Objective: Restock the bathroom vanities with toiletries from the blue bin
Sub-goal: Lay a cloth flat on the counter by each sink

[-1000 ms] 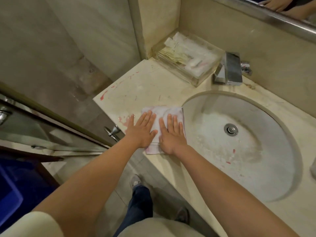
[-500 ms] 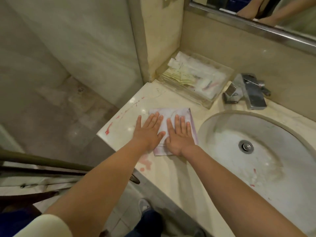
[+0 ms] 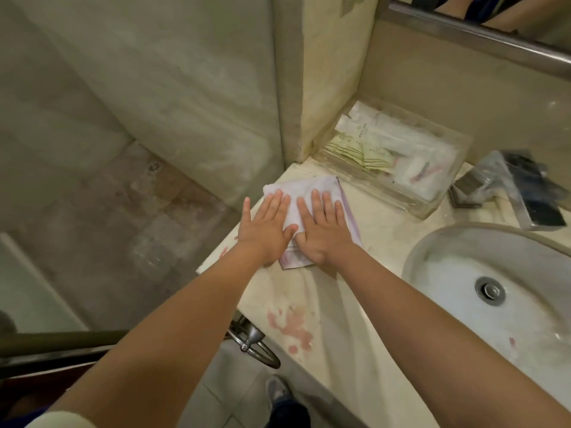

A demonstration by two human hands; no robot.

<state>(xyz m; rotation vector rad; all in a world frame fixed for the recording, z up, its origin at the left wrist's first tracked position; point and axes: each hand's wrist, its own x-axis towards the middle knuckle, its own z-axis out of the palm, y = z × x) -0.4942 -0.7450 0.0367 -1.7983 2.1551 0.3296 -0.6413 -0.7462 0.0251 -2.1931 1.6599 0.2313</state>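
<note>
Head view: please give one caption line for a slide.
Left hand and right hand press a folded cloth on the counter beside the sink.

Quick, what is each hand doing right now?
Left hand: open, flat on the folded cloth.
Right hand: open, flat on the same cloth.

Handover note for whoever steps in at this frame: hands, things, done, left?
Hands: left hand and right hand both lie flat, fingers straight, pressing the folded cloth on the countertop near its far corner.
The clear tray behind the cloth, against the wall, holds packeted toiletries.
Unwiped pink stains sit nearer the front edge.
The blue bin is not in view; neither hand carries toiletries, so any further restocking is left.
</note>
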